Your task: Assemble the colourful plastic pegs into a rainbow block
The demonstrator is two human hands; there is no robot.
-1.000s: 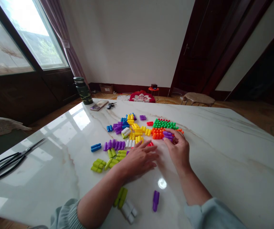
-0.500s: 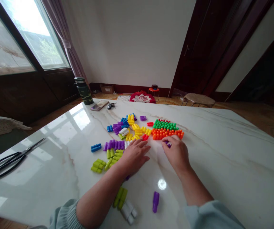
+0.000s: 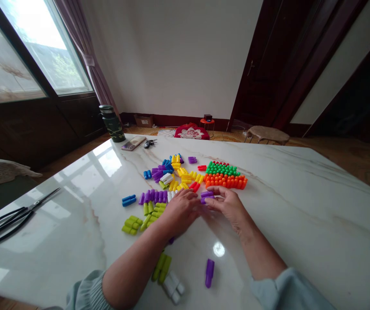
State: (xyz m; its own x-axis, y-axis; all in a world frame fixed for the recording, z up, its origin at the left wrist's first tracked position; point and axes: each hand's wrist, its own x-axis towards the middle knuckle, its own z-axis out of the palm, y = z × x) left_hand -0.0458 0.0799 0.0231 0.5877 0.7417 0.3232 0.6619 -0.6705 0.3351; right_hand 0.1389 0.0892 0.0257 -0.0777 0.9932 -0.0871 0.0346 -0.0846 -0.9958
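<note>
My right hand [image 3: 229,207] pinches a pair of purple bullet-shaped plastic pieces [image 3: 207,194] between thumb and fingers, just above the marble table. Close to their left end is my left hand [image 3: 181,212], palm down with loosely bent fingers; I see nothing held in it, though its underside is hidden. Just beyond my right hand stands a block of upright orange pieces [image 3: 225,181], with green pieces [image 3: 222,168] in rows behind it. Red pieces [image 3: 195,186] and yellow pieces [image 3: 184,174] lie past my left fingers. Lime-green pieces [image 3: 132,224] and a purple row [image 3: 153,196] are left of it.
Large black-handled scissors [image 3: 20,217] lie at the left. A camouflage flask [image 3: 112,125], a phone [image 3: 134,143] and keys [image 3: 150,143] are at the far edge. One purple piece [image 3: 209,273] and white pieces [image 3: 174,287] lie near me.
My right hand has moved left from in front of the orange block toward my left hand, bringing the purple pieces into clear view. My left fingers have drawn in slightly.
</note>
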